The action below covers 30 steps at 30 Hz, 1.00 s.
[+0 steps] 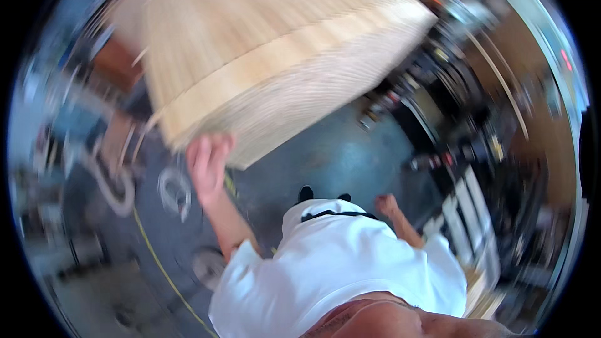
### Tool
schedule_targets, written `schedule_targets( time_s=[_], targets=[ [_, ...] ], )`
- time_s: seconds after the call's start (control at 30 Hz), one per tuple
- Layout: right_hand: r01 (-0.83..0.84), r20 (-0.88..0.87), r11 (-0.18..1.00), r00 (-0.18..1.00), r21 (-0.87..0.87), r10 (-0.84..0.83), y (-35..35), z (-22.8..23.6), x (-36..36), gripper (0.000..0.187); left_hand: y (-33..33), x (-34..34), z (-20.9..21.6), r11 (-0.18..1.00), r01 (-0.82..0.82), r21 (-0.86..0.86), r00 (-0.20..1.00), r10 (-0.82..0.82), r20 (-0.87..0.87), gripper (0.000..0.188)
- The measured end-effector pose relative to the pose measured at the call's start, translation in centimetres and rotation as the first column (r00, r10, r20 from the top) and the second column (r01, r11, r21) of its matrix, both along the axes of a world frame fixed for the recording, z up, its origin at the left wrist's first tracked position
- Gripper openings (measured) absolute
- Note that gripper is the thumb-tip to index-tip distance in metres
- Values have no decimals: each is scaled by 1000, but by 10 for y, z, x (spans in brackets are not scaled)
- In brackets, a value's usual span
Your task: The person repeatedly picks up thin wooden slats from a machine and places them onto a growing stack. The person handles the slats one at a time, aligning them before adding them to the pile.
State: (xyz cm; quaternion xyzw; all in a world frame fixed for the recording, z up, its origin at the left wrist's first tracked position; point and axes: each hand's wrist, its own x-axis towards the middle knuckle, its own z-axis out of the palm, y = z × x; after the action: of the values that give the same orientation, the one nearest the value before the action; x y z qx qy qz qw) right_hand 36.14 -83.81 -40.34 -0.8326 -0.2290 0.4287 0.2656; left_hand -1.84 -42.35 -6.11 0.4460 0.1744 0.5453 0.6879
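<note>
A tall stack of thin, pale wooden sheets (313, 87) fills the upper middle, its layered edges facing me. My left hand (210, 161) is raised to the stack's near left corner, fingers stretched upward and holding nothing. Blur hides whether its fingertips touch the wood or only overlap it. Down by my right side hangs my right hand (387, 204), away from the stack. Its fingers look curled but are too smeared to read.
A grey floor (332, 144) runs under the stack, with a yellow line (153, 253) at left. A pale coiled hose (174, 191) lies there. Blurred dark equipment (457, 94) stands at right, near white slats (466, 213). Boards (479, 291) are behind my right side.
</note>
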Motion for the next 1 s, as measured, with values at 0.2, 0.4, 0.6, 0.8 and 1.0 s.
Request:
schedule_targets(
  time_s=[0.2, 0.4, 0.6, 0.8, 1.0],
  targets=[
    [-12, 384, 975, 920, 221, -76, 55, 208, 16, 24, -39, 147, -51, 655, 755, -27, 608, -714, -347, 21],
    [167, 886, 954, 359, 249, -294, -70, 397, -11, 30, -125, 288, -92, 116, 983, -142, -55, -553, -831, 35],
    [976, 987, 212, -23, 57, -160, -361, 420, -85, 29, -190, 366, -122, -219, 972, -87, -161, -349, -923, 40],
    [970, 991, -236, -82, 55, -109, -431, 385, -206, 19, -231, 442, -171, -348, 933, -91, -180, -234, -955, 45],
    [993, 995, -99, 49, -58, -91, -457, 364, -242, 14, -294, 497, -174, -537, 838, -96, -189, -121, -975, 44]
  ],
)
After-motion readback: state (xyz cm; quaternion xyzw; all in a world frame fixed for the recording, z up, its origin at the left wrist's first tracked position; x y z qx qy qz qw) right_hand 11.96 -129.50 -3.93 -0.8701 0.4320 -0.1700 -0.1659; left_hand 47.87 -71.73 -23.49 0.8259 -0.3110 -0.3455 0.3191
